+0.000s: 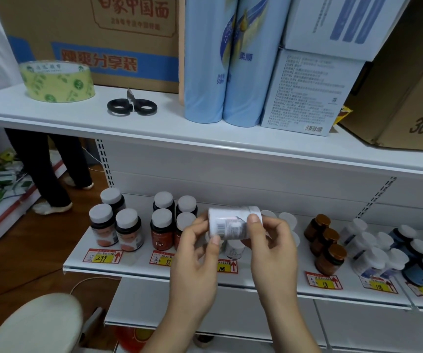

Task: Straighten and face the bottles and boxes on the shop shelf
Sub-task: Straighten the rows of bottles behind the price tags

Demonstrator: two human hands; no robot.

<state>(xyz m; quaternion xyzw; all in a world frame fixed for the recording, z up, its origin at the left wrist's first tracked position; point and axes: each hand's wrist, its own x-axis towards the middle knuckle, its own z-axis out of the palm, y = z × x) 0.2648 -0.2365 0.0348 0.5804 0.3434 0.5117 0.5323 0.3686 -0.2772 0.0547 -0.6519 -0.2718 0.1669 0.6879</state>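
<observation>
Above the lower shelf (139, 266), left hand (195, 250) and right hand (271, 243) pinch one white bottle (233, 222) sideways between fingertips; behind stand seven dark bottles (126, 229), three amber bottles (330, 258)

Two white shop shelves, one above the other

The upper shelf (154, 128) carries a tape roll (57, 81) at its left end, black scissors (132, 106), two blue bottles (224, 72) and stacked boxes (315, 90); the lower shelf (134, 264) bears rows of white-capped jars (115, 225) and brown-capped jars (326, 244) behind its front-edge price tags (102, 256)
</observation>
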